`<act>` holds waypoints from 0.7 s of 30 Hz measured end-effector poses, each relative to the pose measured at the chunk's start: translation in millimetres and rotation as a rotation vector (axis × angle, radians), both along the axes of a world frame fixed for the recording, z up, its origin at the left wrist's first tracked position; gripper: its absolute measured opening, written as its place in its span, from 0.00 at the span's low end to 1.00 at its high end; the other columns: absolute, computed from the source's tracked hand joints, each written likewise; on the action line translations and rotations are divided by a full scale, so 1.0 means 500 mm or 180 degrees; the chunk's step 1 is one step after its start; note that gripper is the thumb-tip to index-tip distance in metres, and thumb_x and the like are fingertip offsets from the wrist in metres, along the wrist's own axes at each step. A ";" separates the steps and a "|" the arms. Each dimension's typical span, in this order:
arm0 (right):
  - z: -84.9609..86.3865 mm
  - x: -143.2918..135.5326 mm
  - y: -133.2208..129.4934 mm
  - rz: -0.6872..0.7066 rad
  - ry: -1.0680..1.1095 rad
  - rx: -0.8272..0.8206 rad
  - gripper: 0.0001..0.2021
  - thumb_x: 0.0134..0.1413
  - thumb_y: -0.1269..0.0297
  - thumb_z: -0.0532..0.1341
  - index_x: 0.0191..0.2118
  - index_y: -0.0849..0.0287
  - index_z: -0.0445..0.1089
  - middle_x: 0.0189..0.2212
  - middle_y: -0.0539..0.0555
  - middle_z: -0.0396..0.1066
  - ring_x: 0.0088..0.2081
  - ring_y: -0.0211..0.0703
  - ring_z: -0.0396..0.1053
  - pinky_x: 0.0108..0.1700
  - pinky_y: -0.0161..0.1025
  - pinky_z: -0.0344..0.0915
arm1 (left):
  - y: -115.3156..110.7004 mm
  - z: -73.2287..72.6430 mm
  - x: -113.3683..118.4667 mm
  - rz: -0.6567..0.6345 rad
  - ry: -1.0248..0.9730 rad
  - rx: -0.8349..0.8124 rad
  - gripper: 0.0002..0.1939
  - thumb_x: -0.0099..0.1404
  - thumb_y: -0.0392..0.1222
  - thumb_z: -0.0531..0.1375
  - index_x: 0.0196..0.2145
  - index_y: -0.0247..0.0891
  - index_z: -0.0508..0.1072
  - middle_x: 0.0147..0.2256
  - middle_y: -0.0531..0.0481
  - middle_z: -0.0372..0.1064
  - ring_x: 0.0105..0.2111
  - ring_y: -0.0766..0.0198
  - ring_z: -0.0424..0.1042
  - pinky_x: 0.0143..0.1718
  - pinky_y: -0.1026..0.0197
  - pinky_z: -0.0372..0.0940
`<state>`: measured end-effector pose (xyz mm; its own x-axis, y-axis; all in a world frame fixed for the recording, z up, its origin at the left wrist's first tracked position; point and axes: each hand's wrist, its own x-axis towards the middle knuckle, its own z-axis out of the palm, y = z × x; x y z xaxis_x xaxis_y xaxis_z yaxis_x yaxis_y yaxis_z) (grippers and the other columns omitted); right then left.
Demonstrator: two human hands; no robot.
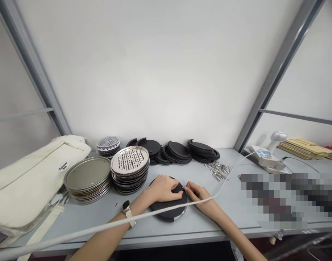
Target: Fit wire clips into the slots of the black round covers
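Observation:
A round black disc [168, 212] lies on the grey table in front of me, with a patterned strip showing at its lower right rim. Across its top rests my left hand [166, 188], thumb and fingers apart, pressing on the disc. My right hand [196, 192] is at the disc's right edge, its thumb and fingertips pinched on a small metal hook. Behind and to the right lies a loose pile of metal hooks [218, 170]. Several black discs [178, 150] are stacked against the wall.
Left of the disc stand a stack of slotted metal plates [130, 161] and a stack of plain round plates [87, 174]. A cream bag [32, 177] fills the far left. A white cable [100, 228] crosses in front; a white device [266, 157] stands at right.

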<state>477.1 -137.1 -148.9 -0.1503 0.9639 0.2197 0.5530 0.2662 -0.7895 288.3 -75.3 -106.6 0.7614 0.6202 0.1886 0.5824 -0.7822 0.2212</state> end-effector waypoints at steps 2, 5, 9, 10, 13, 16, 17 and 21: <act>0.002 -0.001 -0.001 0.0012 -0.0053 0.0022 0.17 0.62 0.53 0.49 0.26 0.57 0.58 0.20 0.45 0.53 0.24 0.36 0.53 0.27 0.34 0.51 | -0.002 0.002 0.000 -0.0005 0.0013 -0.0021 0.17 0.60 0.54 0.55 0.25 0.38 0.72 0.22 0.51 0.69 0.22 0.65 0.64 0.24 0.61 0.46; 0.002 -0.001 0.000 -0.0010 -0.0068 0.0075 0.17 0.61 0.53 0.49 0.24 0.57 0.57 0.20 0.46 0.54 0.24 0.36 0.53 0.27 0.34 0.51 | -0.004 0.004 0.000 0.0015 0.0034 -0.0039 0.17 0.60 0.54 0.55 0.26 0.38 0.73 0.23 0.50 0.70 0.23 0.64 0.65 0.25 0.62 0.48; 0.002 -0.003 -0.001 -0.0036 -0.0113 0.0073 0.18 0.62 0.53 0.49 0.23 0.57 0.55 0.19 0.45 0.53 0.23 0.36 0.52 0.26 0.34 0.49 | -0.005 0.006 0.000 0.0002 0.0036 0.0007 0.16 0.59 0.53 0.56 0.26 0.38 0.72 0.23 0.51 0.70 0.23 0.64 0.65 0.24 0.62 0.47; 0.003 -0.004 -0.003 -0.0028 -0.0136 0.0064 0.18 0.62 0.53 0.48 0.23 0.57 0.54 0.19 0.46 0.53 0.23 0.36 0.52 0.26 0.35 0.49 | -0.006 0.006 0.000 -0.0009 0.0032 0.0019 0.15 0.59 0.53 0.56 0.25 0.38 0.72 0.23 0.51 0.70 0.22 0.65 0.65 0.24 0.62 0.47; 0.010 -0.008 -0.008 -0.0006 -0.0238 0.0089 0.17 0.63 0.54 0.47 0.24 0.56 0.54 0.20 0.46 0.54 0.24 0.37 0.54 0.28 0.35 0.51 | -0.007 0.009 0.000 -0.0017 0.0032 0.0035 0.15 0.59 0.52 0.56 0.25 0.38 0.71 0.23 0.51 0.70 0.22 0.65 0.65 0.24 0.61 0.47; 0.015 -0.013 -0.014 -0.0009 -0.0328 0.0195 0.15 0.63 0.56 0.47 0.26 0.56 0.54 0.21 0.47 0.57 0.25 0.38 0.56 0.29 0.36 0.54 | -0.009 0.013 0.000 0.0013 0.0064 0.0015 0.15 0.59 0.52 0.57 0.25 0.37 0.72 0.23 0.51 0.69 0.23 0.65 0.66 0.24 0.61 0.47; 0.016 -0.013 -0.015 -0.0010 -0.0345 0.0228 0.15 0.63 0.57 0.47 0.26 0.56 0.55 0.22 0.47 0.58 0.26 0.39 0.58 0.30 0.36 0.55 | -0.009 0.014 -0.001 0.0015 0.0071 0.0010 0.15 0.59 0.52 0.57 0.25 0.37 0.72 0.23 0.51 0.70 0.23 0.64 0.66 0.24 0.61 0.47; 0.010 -0.012 -0.014 0.0006 -0.0328 0.0344 0.13 0.63 0.57 0.47 0.28 0.55 0.58 0.25 0.51 0.63 0.30 0.42 0.62 0.33 0.38 0.58 | -0.009 0.015 -0.001 -0.0020 0.0068 0.0030 0.16 0.60 0.53 0.56 0.25 0.38 0.71 0.22 0.51 0.69 0.23 0.64 0.66 0.24 0.61 0.46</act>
